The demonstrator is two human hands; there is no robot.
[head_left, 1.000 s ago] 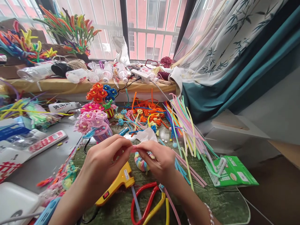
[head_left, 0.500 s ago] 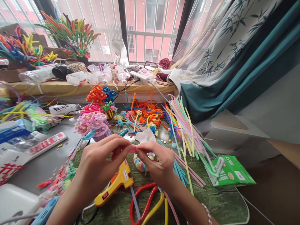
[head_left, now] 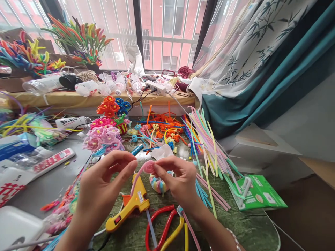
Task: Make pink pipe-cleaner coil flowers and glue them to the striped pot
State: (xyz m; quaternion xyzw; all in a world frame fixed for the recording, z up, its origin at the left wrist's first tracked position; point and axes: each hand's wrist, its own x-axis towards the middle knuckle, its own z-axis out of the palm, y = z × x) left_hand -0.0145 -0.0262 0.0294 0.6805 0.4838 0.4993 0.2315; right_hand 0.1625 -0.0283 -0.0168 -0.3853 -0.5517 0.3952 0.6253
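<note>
above table (head_left: 235, 223), over yellow glue gun (head_left: 131, 205): right hand (head_left: 180, 181) grip pinches pink coil (head_left: 149, 167) flat, i judge so spiral won't unwind. left hand (head_left: 102, 184) fingertips at its tail; i cannot tell if clenched.

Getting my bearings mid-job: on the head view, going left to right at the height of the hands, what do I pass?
Red-and-white bar → left hand → pink pipe-cleaner coil → right hand → pastel pipe-cleaner bundle → green packet.
</note>
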